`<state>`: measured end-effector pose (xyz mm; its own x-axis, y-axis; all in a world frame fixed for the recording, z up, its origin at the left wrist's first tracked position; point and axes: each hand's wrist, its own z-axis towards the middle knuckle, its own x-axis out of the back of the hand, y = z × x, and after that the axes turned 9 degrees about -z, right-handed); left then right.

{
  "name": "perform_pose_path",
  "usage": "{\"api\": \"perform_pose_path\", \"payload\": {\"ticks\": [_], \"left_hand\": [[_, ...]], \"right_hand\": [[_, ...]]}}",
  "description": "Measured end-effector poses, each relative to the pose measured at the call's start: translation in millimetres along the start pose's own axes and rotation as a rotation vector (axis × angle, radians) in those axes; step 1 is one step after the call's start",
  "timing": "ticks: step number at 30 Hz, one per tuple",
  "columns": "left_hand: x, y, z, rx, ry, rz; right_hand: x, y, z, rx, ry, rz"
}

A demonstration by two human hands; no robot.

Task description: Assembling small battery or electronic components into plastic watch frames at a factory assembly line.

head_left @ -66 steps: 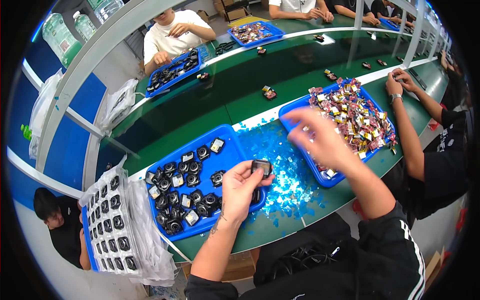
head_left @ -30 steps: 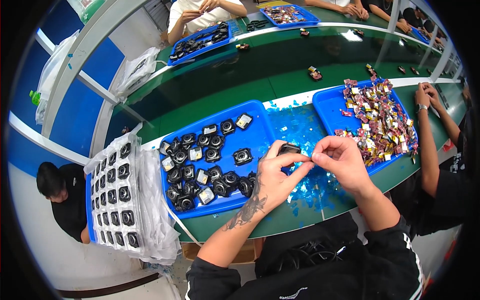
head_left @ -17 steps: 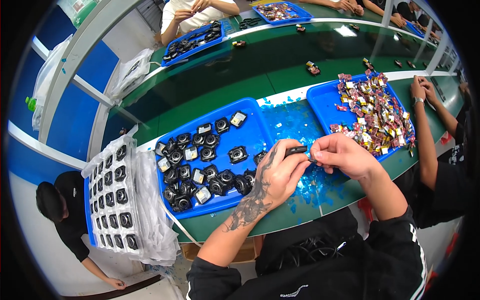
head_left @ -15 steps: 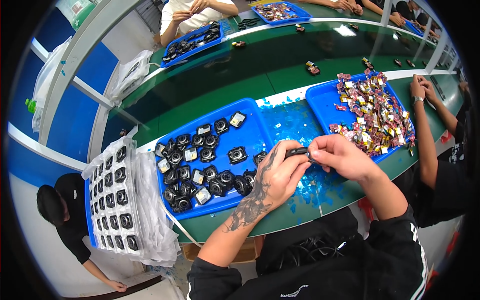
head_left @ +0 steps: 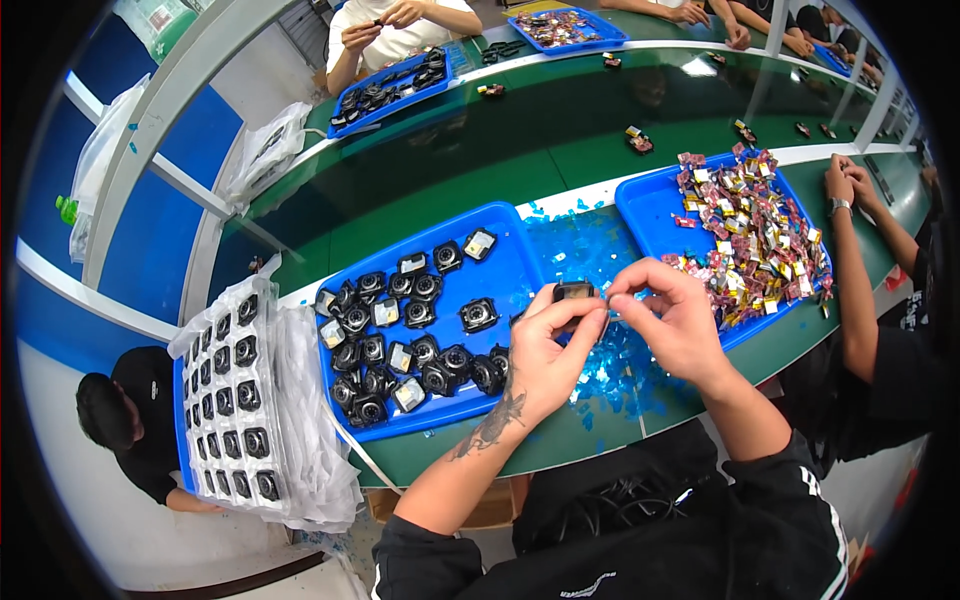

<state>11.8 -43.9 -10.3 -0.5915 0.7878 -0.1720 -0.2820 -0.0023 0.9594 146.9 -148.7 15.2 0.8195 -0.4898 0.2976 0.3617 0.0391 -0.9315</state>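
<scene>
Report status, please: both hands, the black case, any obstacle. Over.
Left hand holding black case. Right hand close by its edge, contact unclear. Blue scraps litter green bench beneath.

I see deep green on the counter (head_left: 565, 445), bright blue on the left tray (head_left: 505, 250) and right tray (head_left: 650, 212). The small units (head_left: 479, 315) are black, several with silvery-white faces; the heaped parts (head_left: 750, 240) mix pinkish red, yellow and white. Shiny blue flakes (head_left: 625, 380) speckle the green. The held piece (head_left: 574, 291) is black, brownish on its face; dark ink patterns the left forearm (head_left: 485, 440), white stripes the black right sleeve (head_left: 785, 510).
</scene>
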Motion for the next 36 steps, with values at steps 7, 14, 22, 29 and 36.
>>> {"api": "perform_pose_path", "payload": {"ticks": [7,14,22,29,36], "left_hand": [[1,5,3,0.112,-0.054,-0.391],[-2,7,1,0.128,-0.073,-0.429],[-8,2,-1,0.054,-0.046,-0.417],[-9,1,-3,0.018,-0.065,-0.368],[-10,2,-5,-0.021,-0.109,-0.241]], "right_hand": [[-2,-17,1,0.081,0.097,-0.13],[-12,-28,7,0.071,0.171,-0.293],[-19,-24,10,0.092,0.195,-0.255],[-18,-24,11,0.081,0.178,-0.256],[-17,-26,11,0.087,0.19,-0.232]]}}
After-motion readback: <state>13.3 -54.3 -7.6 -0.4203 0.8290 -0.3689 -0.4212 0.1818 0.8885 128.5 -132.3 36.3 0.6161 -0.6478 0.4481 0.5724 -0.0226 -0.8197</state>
